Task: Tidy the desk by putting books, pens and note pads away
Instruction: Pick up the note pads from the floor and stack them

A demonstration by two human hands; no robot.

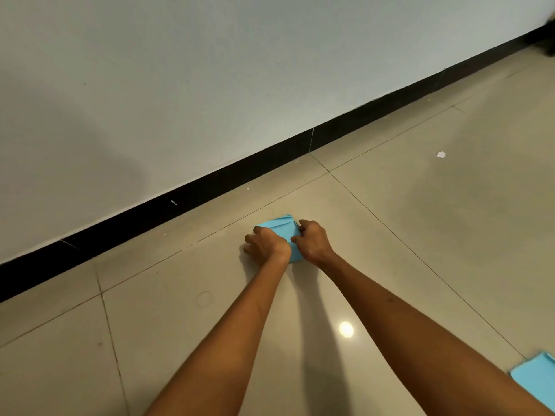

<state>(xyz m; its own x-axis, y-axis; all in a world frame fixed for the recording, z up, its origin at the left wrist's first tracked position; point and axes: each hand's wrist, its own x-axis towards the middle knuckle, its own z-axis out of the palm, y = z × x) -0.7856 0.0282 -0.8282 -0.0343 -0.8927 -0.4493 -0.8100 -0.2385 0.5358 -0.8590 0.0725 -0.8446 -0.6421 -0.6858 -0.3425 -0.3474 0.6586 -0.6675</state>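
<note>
A small stack of light blue note paper (280,229) lies on the beige tiled floor (420,220), its sheets slightly fanned at the far edge. My left hand (265,244) grips the stack's left side with curled fingers. My right hand (313,241) grips its right side, fingers curled over the edge. Both hands cover the near half of the stack. A second light blue pad (536,378) lies at the lower right edge of the view, partly cut off and partly behind my right forearm.
A white wall (210,85) with a black skirting board (210,190) runs diagonally just beyond the stack. A small white paper scrap (441,154) lies on the floor to the right. A dark object (548,40) sits in the far top right corner.
</note>
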